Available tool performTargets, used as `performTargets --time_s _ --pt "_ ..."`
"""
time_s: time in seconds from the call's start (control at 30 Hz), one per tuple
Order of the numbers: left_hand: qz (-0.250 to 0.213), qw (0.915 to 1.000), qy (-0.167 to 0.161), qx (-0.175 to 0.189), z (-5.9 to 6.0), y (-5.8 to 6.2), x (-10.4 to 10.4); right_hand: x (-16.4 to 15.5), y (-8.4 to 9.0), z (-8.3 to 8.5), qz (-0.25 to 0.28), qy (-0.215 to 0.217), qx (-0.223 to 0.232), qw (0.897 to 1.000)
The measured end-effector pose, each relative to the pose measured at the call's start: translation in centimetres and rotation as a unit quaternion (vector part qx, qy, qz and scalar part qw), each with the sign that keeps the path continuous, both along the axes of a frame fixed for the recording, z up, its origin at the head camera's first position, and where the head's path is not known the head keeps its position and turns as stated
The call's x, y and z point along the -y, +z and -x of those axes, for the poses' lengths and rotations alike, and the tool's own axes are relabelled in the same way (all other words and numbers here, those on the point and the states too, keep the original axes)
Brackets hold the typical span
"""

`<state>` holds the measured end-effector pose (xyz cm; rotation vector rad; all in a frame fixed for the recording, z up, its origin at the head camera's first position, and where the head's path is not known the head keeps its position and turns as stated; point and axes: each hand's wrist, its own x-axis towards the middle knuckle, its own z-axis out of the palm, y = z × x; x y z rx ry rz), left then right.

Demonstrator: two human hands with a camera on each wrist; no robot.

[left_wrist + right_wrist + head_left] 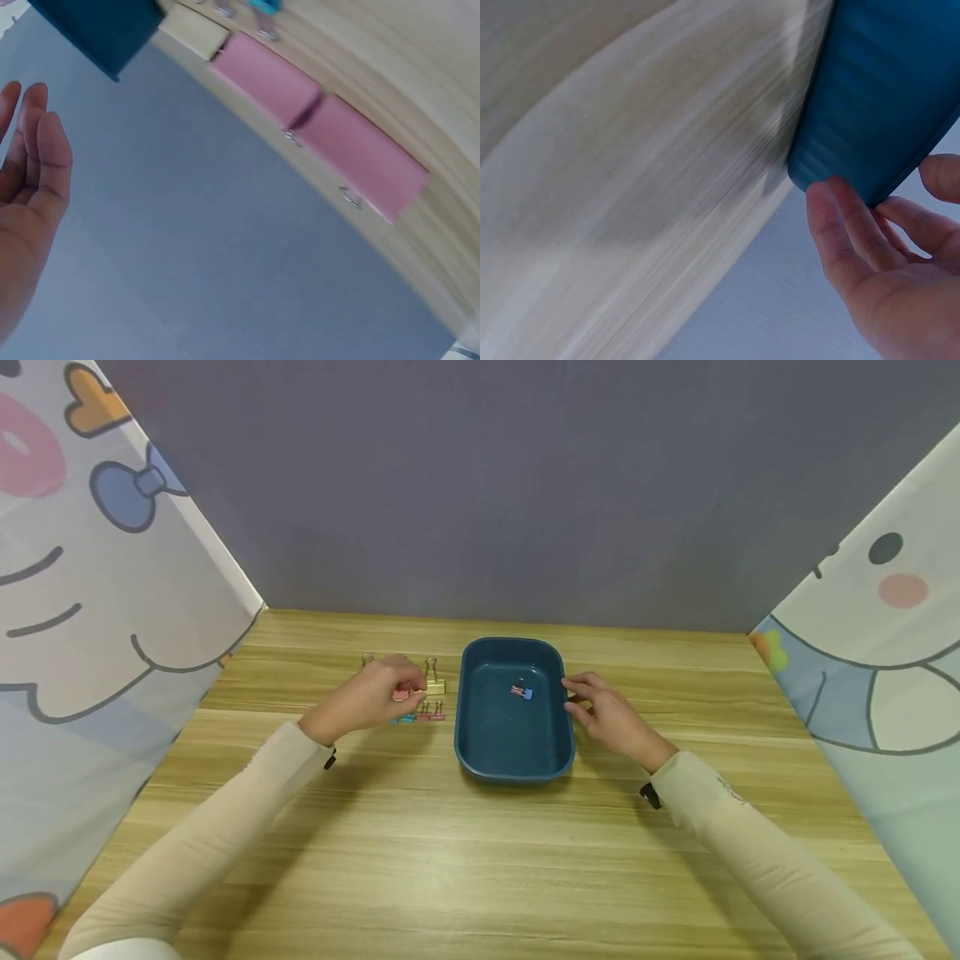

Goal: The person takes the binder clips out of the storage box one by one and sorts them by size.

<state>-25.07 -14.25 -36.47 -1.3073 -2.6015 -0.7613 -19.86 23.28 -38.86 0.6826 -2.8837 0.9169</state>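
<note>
My left hand (pixel 367 693) hovers over a group of binder clips left of the tray. Its fingers stretch out loosely in the left wrist view, with nothing visible in them. Beneath and beside it lie a pink binder clip (pixel 364 154), another pink one (pixel 266 79) and a gold binder clip (pixel 436 687). Small teal (pixel 406 718) and pink (pixel 438 717) clips sit nearer me. My right hand (pixel 611 718) touches the right side of a dark blue tray (pixel 517 766), fingertips against its outer wall and rim. Inside the tray are a small reddish clip (pixel 517 691) and a blue clip (pixel 528 695).
A wood-grain table (pixel 480 860) carries everything. Behind it rises a plain grey panel (pixel 480 493). Cartoon-printed cloths flank the table on the left (pixel 90 610) and right (pixel 892 643).
</note>
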Motion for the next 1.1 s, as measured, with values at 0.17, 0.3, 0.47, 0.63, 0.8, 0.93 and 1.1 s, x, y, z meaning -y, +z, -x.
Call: performTargets --time_s 0.17,0.3,0.47,0.63,0.8,0.93,1.1 --pt "-0.014 0.9996 0.025 0.000 -0.4 0.8 -1.0 0.1 0.1 0.1 -0.006 0.000 -0.001 1.000" --pt "-0.018 0.9989 0.042 -0.007 -0.9 1.7 -2.2 0.2 0.3 0.1 -0.013 -0.001 0.000 1.000" --pt "-0.037 0.9983 0.044 -0.011 -1.3 2.6 -4.2 0.2 0.3 0.0 -0.016 -0.004 0.002 1.000" --pt "-0.050 0.9977 0.047 -0.004 -1.3 2.9 -6.2 0.3 0.3 -0.1 -0.014 -0.003 0.000 1.000" --pt "-0.065 0.9968 0.046 0.003 -1.0 3.1 -8.2 0.2 0.2 -0.1 -0.015 -0.006 0.001 1.000" --pt "-0.071 0.9968 0.036 0.008 -0.7 3.0 -9.5 0.2 0.1 -0.1 -0.014 -0.004 0.000 1.000" --pt "-0.049 0.9985 0.025 0.003 -0.5 2.9 -10.8 0.2 0.1 0.0 -0.010 -0.004 -0.007 1.000"
